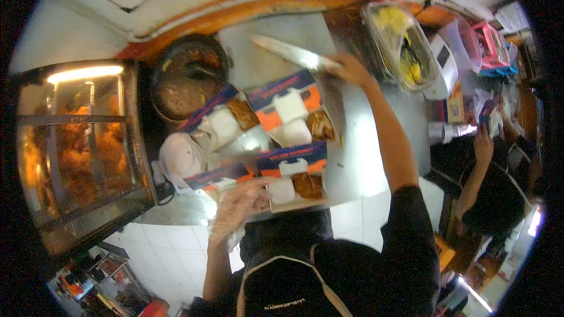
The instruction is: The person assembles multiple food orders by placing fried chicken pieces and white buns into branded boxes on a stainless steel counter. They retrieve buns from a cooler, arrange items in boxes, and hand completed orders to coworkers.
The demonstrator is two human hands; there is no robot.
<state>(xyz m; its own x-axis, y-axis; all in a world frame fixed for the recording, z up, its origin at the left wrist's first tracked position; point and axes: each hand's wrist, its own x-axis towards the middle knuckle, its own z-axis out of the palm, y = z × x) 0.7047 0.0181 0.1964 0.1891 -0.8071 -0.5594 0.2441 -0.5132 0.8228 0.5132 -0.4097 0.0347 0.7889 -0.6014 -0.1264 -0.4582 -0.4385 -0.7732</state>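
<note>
Right hand (351,69) closed round large knife (292,54) handle above steel counter (352,158). Gloved left hand (239,205), loosely open, touching nearest open meal box (292,177): light, flimsy cardboard, probably greasy; best gripped by edges.

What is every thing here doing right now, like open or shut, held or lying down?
Orange-and-blue cardboard meal boxes: open, filled with food.
Long steel knife: held in right hand.
Left hand in clear plastic glove: touching nearest box.
Glass warming cabinet: lit.
Clear plastic tub: open.
</note>
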